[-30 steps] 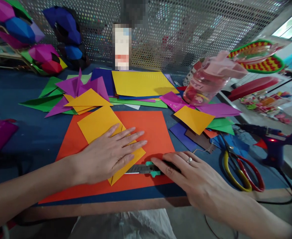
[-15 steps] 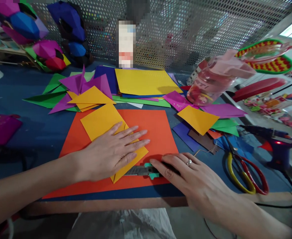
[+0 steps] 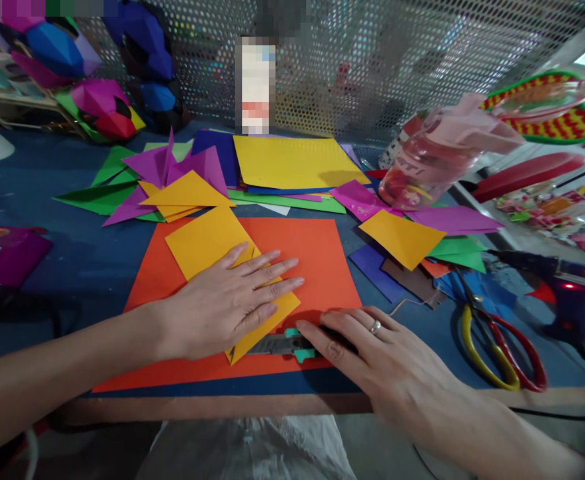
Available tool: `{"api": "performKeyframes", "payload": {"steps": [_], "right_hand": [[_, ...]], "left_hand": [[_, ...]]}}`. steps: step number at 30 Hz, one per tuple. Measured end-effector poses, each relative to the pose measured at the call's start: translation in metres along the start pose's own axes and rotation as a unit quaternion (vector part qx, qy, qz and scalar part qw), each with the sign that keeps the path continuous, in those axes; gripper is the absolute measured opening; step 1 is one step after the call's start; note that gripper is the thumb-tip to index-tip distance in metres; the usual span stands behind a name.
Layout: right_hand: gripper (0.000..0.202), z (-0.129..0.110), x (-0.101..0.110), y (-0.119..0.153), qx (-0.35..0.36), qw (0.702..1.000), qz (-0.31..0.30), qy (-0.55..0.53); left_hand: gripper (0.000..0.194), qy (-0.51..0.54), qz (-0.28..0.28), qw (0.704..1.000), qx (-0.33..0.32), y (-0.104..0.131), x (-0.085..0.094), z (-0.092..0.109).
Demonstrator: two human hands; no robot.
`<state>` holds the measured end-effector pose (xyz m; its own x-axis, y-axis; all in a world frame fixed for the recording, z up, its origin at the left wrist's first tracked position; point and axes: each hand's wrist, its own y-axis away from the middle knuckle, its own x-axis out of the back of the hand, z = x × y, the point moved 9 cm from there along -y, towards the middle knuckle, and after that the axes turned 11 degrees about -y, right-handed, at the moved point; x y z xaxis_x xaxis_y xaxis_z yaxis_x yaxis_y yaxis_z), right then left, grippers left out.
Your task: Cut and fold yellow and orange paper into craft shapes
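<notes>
My left hand (image 3: 227,300) lies flat, fingers spread, pressing on a folded yellow-orange paper piece (image 3: 205,240). That piece sits at a slant on a larger orange-red sheet (image 3: 302,250). In my right hand (image 3: 372,353), with a ring on one finger, is a utility knife (image 3: 300,343) with teal parts. The knife lies low over the sheet, pointing left, its blade (image 3: 267,344) reaching the lower edge of the yellow-orange piece. Whether the blade tip is inside the fold I cannot tell. My right fingers cover most of the knife's handle.
Scissors (image 3: 502,347) with yellow and red handles lie at right, beside a glue gun (image 3: 562,287) with a lit red light. Folded purple paper (image 3: 200,170) and a yellow sheet stack (image 3: 297,160) lie behind. A pink bottle (image 3: 427,160) stands at back right.
My right hand and the knife have shifted slightly left, toward the folded paper. My left hand stays pressed in place. The whole view has moved a little.
</notes>
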<state>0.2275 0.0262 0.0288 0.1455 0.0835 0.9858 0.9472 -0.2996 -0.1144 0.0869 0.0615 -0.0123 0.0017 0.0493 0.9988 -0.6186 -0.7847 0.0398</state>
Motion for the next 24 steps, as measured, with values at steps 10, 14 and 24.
{"api": "performKeyframes", "payload": {"steps": [10, 14, 24], "right_hand": [[0.064, -0.007, 0.006, -0.005, 0.019, 1.0, 0.017, 0.005], [0.064, -0.008, 0.007, -0.005, 0.015, 1.0, 0.01, 0.007], [0.054, -0.011, 0.008, -0.009, 0.018, 1.0, 0.014, -0.009]], "left_hand": [[0.052, -0.007, -0.005, 1.0, 0.003, -0.001, 0.0, 0.0], [0.051, -0.006, -0.001, 1.0, 0.001, -0.001, 0.0, 0.0], [0.051, -0.007, -0.008, 1.0, 0.002, 0.0, -0.001, 0.0]]}}
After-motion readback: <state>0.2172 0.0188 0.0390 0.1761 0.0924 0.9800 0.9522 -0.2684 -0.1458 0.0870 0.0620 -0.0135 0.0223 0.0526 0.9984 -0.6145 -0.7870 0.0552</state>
